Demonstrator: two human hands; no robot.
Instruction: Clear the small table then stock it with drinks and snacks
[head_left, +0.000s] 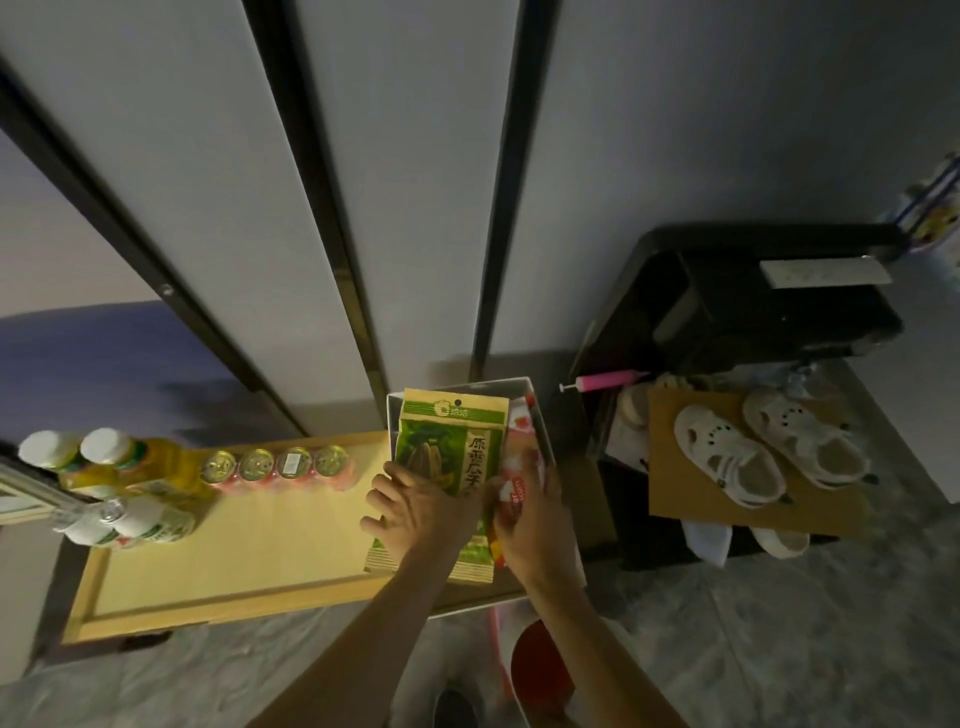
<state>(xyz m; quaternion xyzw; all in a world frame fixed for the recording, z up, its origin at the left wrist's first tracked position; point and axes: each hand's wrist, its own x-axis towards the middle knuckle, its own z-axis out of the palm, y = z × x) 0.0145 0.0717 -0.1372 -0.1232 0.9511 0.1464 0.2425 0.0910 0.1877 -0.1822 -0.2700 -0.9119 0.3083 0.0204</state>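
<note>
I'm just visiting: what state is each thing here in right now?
Seed bag: partly in the white box, held by the left hand.
Snack packet: in the box beside the bag, gripped by the right hand.
White box: open, on the table's right end.
Cans: four upright in a row.
Bottles: capped, at the table's left end.
Sandals: a pair lying on cardboard, off the table.

Dim, cool indoor light leaves the floor (779, 649) murky and the yellow counter (234, 545) brightest, while wide-angle distortion splays the dark wall strips (340, 260) and edges blur softly.
</note>
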